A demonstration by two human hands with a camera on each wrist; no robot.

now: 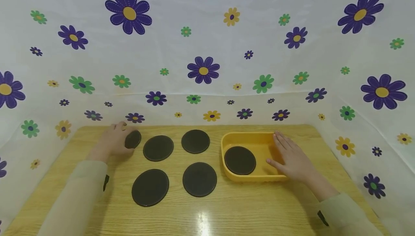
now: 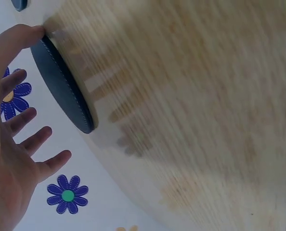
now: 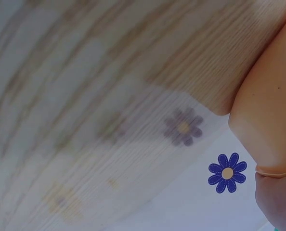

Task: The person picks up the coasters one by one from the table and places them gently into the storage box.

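Observation:
My left hand (image 1: 115, 140) is at a black round coaster (image 1: 133, 139) at the table's far left. In the left wrist view the thumb (image 2: 30, 36) touches the edge of that stitched coaster (image 2: 61, 84), while the other fingers are spread apart from it. My right hand (image 1: 293, 158) rests over the right end of a yellow plastic tray (image 1: 248, 178), its fingers straight along the rim and thumb pointing inward. Inside the tray, at its left end, is another black coaster (image 1: 240, 160). The right wrist view shows the tray's outer wall (image 3: 268, 101) and part of the hand (image 3: 278, 197).
More black coasters lie flat between hand and tray: two behind (image 1: 158, 148), (image 1: 195, 141) and two in front (image 1: 150, 187), (image 1: 199, 179). A white cloth with printed flowers (image 1: 175, 48) surrounds the wooden table (image 1: 253, 210) at the back and sides.

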